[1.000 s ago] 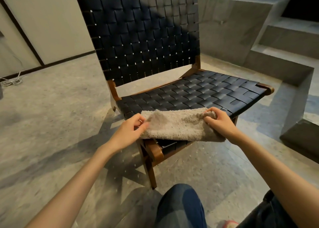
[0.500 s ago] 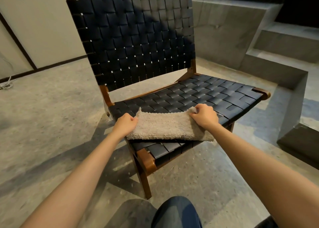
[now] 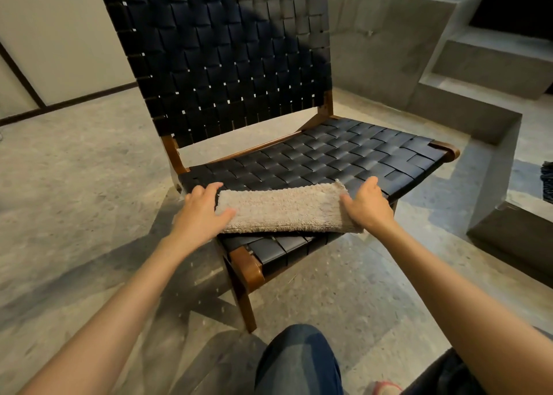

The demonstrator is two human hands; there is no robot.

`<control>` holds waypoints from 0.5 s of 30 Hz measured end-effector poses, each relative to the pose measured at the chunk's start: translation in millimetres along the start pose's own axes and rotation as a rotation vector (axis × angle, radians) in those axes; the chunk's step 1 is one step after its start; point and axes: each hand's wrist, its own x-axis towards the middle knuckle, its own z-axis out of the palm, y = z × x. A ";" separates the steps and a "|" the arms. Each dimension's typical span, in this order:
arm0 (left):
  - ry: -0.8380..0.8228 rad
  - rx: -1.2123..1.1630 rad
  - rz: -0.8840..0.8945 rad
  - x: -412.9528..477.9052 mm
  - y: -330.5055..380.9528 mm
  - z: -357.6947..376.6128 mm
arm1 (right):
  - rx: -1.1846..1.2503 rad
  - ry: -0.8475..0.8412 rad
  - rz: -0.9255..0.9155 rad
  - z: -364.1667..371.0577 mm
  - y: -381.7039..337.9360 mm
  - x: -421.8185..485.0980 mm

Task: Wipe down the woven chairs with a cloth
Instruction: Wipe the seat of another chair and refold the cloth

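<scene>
Nearest us, low centre, is a knee in blue denim (image 3: 299, 361). Two bare forearms run forward from the bottom corners, nearly straight, converging on the front edge of the woven chair (image 3: 329, 161).

The left hand (image 3: 203, 207) lies palm down at the left end of the cloth (image 3: 284, 210). Its fingers (image 3: 203, 191) are straight and loosely spread, with the tips on the weave just past the cloth's end. The thumb lies across the top of the cloth. We see no curl or pinch.

The right hand (image 3: 369, 206) lies palm down over the cloth's right end. The fingers reach toward the far side of the seat (image 3: 389, 155) and the thumb points inward on the pile. The hand is flat and not gripping.

The cloth is beige and fluffy, folded into a long band. It lies crosswise on the front part of the seat, between the two hands.

The seat is dark straps in a basket weave on a brown wooden frame (image 3: 248, 267), with one front corner and leg closest to us. The backrest (image 3: 227, 59) has the same weave and tilts back.

Beyond the chair are a speckled grey floor (image 3: 74, 185), concrete steps (image 3: 478, 65) to the right and a pale wall (image 3: 54, 35) to the left.
</scene>
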 end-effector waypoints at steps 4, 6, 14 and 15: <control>-0.184 0.000 0.129 -4.5 2.8 10.5 | -0.028 -0.117 0.024 3.4 -0.3 -5.9; -0.248 -0.086 0.098 -6.3 1.2 16.9 | 0.004 -0.147 0.005 2.0 -2.4 -5.6; -0.106 -0.448 0.011 -21.7 -1.3 11.5 | 0.481 -0.095 -0.131 -7.0 -64.5 -15.4; -0.096 -0.511 -0.011 -24.1 -3.3 8.9 | 0.507 -0.114 -0.171 -3.4 -80.2 -20.8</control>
